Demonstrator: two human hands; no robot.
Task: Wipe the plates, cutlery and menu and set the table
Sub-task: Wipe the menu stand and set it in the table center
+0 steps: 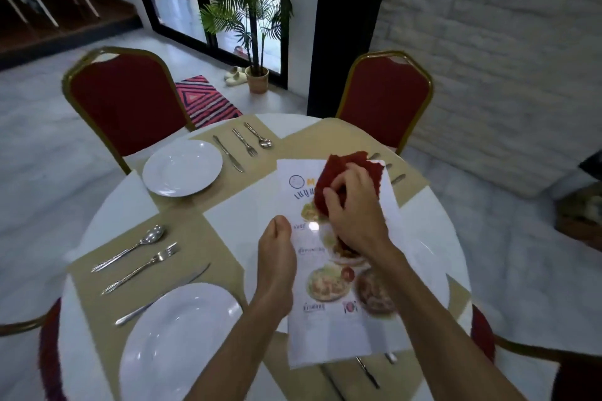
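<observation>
Menu-wiping stage. Two settings at left appear laid: far plate (182, 168) and near plate (176, 335), each on a placemat with knife, fork and spoon beside it. The menu (312, 335) is held above the table (234, 221), over further cutlery. The left hand (277, 257) pinches the menu's left edge. The right hand (355, 215), fingers curled round a red cloth (342, 169), presses it on the menu's upper part. Placing the menu is yet to be done.

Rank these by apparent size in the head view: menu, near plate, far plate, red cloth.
1. menu
2. near plate, cut off by the frame edge; nearness to the camera enlarges it
3. far plate and red cloth look alike; the right hand hides part of the cloth, so no ranking.
</observation>
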